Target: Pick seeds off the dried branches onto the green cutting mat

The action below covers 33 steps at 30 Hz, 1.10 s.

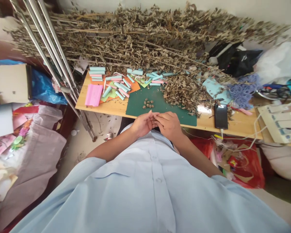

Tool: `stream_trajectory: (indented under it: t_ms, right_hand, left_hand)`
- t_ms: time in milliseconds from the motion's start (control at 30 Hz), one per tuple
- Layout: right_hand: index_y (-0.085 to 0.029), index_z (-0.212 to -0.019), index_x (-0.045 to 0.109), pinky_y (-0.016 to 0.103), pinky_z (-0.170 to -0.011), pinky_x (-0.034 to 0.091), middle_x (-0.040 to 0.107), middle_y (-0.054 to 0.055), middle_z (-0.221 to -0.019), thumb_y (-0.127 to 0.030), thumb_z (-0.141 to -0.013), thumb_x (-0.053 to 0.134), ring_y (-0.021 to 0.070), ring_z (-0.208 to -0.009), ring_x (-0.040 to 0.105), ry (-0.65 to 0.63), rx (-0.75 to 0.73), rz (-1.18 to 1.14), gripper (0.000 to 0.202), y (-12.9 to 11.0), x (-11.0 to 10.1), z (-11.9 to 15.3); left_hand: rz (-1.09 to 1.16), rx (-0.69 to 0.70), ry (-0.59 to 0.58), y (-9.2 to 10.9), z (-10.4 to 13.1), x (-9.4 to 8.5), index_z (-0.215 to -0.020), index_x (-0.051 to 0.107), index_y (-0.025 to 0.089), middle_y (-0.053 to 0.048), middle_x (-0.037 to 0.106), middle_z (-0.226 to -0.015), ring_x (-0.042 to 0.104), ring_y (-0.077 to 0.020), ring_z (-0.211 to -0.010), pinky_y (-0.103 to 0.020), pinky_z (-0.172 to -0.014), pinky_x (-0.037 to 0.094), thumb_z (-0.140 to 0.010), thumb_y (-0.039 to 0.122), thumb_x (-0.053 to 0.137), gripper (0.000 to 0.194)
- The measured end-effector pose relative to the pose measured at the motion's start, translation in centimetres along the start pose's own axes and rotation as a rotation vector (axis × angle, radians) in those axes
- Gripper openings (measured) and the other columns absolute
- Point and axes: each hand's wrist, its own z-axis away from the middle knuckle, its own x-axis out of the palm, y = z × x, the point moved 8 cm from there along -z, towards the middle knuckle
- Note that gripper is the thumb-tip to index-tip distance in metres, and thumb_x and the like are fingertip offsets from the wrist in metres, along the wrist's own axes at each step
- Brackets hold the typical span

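Observation:
My left hand (143, 124) is turned palm up at the table's front edge, its fingers curled. Over its fingers bends my right hand (169, 125), so the two meet fingertip to fingertip. A small brownish bit seems to lie between them, too hidden to name. Just beyond, several small brown balls (148, 103) sit in a cluster on the green cutting mat (135, 97). A heap of crumbled dried leaves (184, 90) covers the mat's right part.
Long bundles of dried plants (135, 35) lie along the wall. Blue and pink paper rolls (121, 85) are at back left. A phone (220, 116) on a cable and a power strip (278, 123) are on the right. Metal poles (55, 61) stand left; a red bag (252, 165) is below.

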Motion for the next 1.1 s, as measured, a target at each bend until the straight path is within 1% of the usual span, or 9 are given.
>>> stream_trajectory:
  t_ms: [100, 233, 300, 367, 467, 567, 700, 867, 1100]
  right_hand:
    - [-0.024, -0.106, 0.075, 0.042, -0.087, 0.042, 0.075, 0.006, -0.108, -0.025, -0.099, 0.055, 0.0249, -0.098, 0.058, 0.014, 0.011, -0.009, 0.021, 0.2, 0.2, 0.2]
    - [-0.022, -0.1, 0.073, 0.042, -0.086, 0.04, 0.074, 0.007, -0.106, -0.023, -0.099, 0.053, 0.0246, -0.095, 0.057, -0.001, 0.011, 0.007, 0.02, 0.1, 0.2, 0.1]
    - [-0.022, -0.099, 0.073, 0.042, -0.086, 0.04, 0.074, 0.007, -0.104, -0.021, -0.098, 0.053, 0.0248, -0.094, 0.058, 0.006, 0.014, 0.014, 0.02, 0.1, 0.1, 0.0]
    - [-0.021, -0.099, 0.072, 0.042, -0.085, 0.04, 0.075, 0.007, -0.103, -0.02, -0.097, 0.053, 0.0249, -0.092, 0.059, 0.023, 0.021, 0.017, 0.019, 0.3, 0.0, -0.1]
    - [-0.022, -0.097, 0.072, 0.043, -0.084, 0.041, 0.076, 0.007, -0.101, -0.019, -0.096, 0.053, 0.0248, -0.091, 0.06, 0.04, 0.03, 0.013, 0.019, 0.5, -0.1, -0.1]
    - [-0.022, -0.097, 0.072, 0.042, -0.083, 0.04, 0.076, 0.007, -0.1, -0.018, -0.095, 0.054, 0.0246, -0.089, 0.061, 0.047, 0.04, 0.005, 0.018, 0.5, -0.2, -0.1]
    - [-0.021, -0.092, 0.07, 0.042, -0.082, 0.039, 0.074, 0.007, -0.097, -0.018, -0.095, 0.053, 0.0249, -0.089, 0.059, 0.048, 0.058, 0.038, 0.017, 0.1, -0.4, -0.2]
    - [-0.02, -0.09, 0.068, 0.042, -0.082, 0.039, 0.073, 0.009, -0.095, -0.016, -0.093, 0.054, 0.0258, -0.089, 0.058, 0.036, 0.049, 0.061, 0.015, -0.3, 0.0, -0.2]
    - [-0.021, -0.094, 0.068, 0.043, -0.084, 0.042, 0.074, 0.008, -0.097, -0.016, -0.092, 0.054, 0.0254, -0.09, 0.059, 0.048, 0.027, 0.007, 0.015, -0.1, 0.5, 0.3]
  left_hand:
    - [0.0, -0.01, 0.005, 0.0, 0.2, 0.2, -0.102, 0.074, 0.009, -0.015, 0.075, -0.093, 0.072, -0.021, -0.087, -0.036, -0.087, 0.055, -0.099, 0.038, 0.056, 0.035]
    - [-0.021, -0.005, 0.031, 0.1, 0.3, 0.1, -0.102, 0.074, 0.009, -0.015, 0.075, -0.09, 0.073, -0.0221, -0.09, -0.036, -0.089, 0.054, -0.096, 0.038, 0.063, 0.033]
    - [-0.031, 0.017, 0.009, 0.2, 0.3, 0.4, -0.102, 0.074, 0.009, -0.013, 0.075, -0.089, 0.073, -0.0215, -0.089, -0.035, -0.089, 0.054, -0.092, 0.032, 0.067, 0.026]
    - [-0.045, 0.029, -0.035, 0.2, 0.3, 0.8, -0.103, 0.075, 0.009, -0.013, 0.075, -0.09, 0.073, -0.0211, -0.09, -0.035, -0.09, 0.054, -0.087, 0.022, 0.071, 0.021]
    - [-0.081, 0.017, -0.07, -0.1, 0.3, 1.0, -0.105, 0.075, 0.01, -0.013, 0.076, -0.094, 0.073, -0.0218, -0.095, -0.035, -0.093, 0.053, -0.08, 0.012, 0.074, 0.025]
    - [-0.106, 0.025, -0.051, -0.5, 0.0, 0.6, -0.107, 0.075, 0.01, -0.014, 0.076, -0.095, 0.074, -0.0217, -0.095, -0.035, -0.093, 0.054, -0.08, 0.013, 0.074, 0.027]
    - [-0.116, 0.05, -0.019, -0.8, -0.5, 0.0, -0.107, 0.075, 0.008, -0.013, 0.076, -0.091, 0.074, -0.0195, -0.085, -0.034, -0.088, 0.056, -0.083, 0.016, 0.071, 0.025]
    - [-0.134, 0.047, 0.025, -0.9, -0.6, -0.3, -0.103, 0.075, 0.007, -0.012, 0.076, -0.084, 0.074, -0.0191, -0.083, -0.032, -0.085, 0.056, -0.081, 0.01, 0.067, 0.024]
    - [-0.13, 0.046, 0.079, -0.9, -0.5, -0.6, -0.101, 0.075, 0.006, -0.012, 0.075, -0.081, 0.073, -0.0177, -0.077, -0.035, -0.087, 0.057, -0.076, 0.003, 0.062, 0.028]
